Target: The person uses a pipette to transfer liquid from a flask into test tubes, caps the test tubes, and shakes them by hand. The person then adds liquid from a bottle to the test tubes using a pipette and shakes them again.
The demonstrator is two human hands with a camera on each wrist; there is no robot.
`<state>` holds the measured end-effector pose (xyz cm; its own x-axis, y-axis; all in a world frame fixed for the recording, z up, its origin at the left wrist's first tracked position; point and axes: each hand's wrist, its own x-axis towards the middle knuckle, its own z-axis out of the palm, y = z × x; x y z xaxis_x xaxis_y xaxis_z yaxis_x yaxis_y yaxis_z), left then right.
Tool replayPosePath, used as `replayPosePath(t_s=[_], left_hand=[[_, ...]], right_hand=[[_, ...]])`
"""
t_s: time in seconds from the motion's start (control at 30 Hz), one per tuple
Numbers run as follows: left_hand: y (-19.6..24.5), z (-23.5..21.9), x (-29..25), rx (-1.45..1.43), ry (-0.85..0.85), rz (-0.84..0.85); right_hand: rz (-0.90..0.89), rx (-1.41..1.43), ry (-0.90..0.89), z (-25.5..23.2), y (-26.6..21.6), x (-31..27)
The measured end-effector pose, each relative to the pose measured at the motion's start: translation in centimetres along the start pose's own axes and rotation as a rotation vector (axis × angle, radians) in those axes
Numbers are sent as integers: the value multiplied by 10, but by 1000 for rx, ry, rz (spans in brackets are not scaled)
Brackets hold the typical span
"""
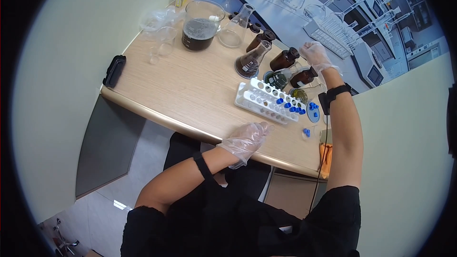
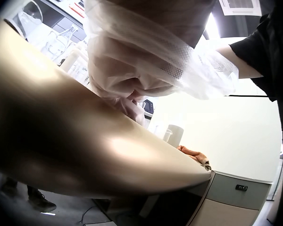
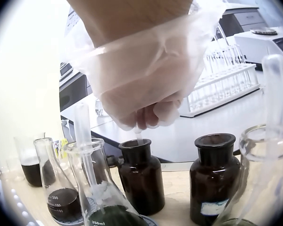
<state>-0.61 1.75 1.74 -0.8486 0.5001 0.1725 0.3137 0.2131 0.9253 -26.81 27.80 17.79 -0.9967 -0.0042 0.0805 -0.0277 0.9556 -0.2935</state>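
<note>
My gloved right hand is over the brown bottles at the back. In the right wrist view its curled fingers pinch a thin translucent dropper, whose lower stem enters the mouth of a brown glass bottle; the upper part is hidden by the hand. A second brown bottle with a white label stands to its right. At the table's front edge lies my gloved left hand, fingers loose and holding nothing. Just beyond it is a white test tube rack, with blue-capped tubes at its right end.
Flasks with dark, green and yellow liquid stand behind the rack; droppers lean in some. A beaker of dark liquid and an upright flask are farther left. Loose blue caps sit at right, near an orange cloth.
</note>
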Motion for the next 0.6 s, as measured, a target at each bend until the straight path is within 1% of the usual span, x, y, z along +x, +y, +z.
replayPosePath(t_s=[0.03,0.1,0.13,0.2,0.23,0.3,0.33,0.4,0.43,0.5,0.53,0.57,0.6], left_hand=[[0,0,0,20,7,7],[0,0,0,41,13,14],[0,0,1,33,3,6],[1,1,1,26,-9,-1],[7,-4,0,19,-17,-25],[8,-5,0,13,-27,-50],[3,-3,1,27,-28,-32],[-5,3,1,43,-30,-13],[-8,5,1,38,-29,-28],[-13,10,3,36,-27,-33],[-16,13,4,98,9,24],[-19,16,5,158,45,81],[-21,18,6,160,44,87]], right_hand=[[-1,1,2,-1,2,1],[-127,-36,111,-4,8,1],[-127,-36,113,-5,5,-3],[-46,0,109,-9,0,-11],[-45,0,112,-9,4,-11],[-102,-58,171,-7,10,-10],[-101,-57,172,-8,13,-9],[-138,-133,234,-10,18,-9],[-137,-133,238,-14,16,-13],[-219,-225,228,-27,13,-21],[-218,-227,236,-32,14,-21],[-144,-223,244,-36,15,-22],[-69,-218,252,-39,17,-23]])
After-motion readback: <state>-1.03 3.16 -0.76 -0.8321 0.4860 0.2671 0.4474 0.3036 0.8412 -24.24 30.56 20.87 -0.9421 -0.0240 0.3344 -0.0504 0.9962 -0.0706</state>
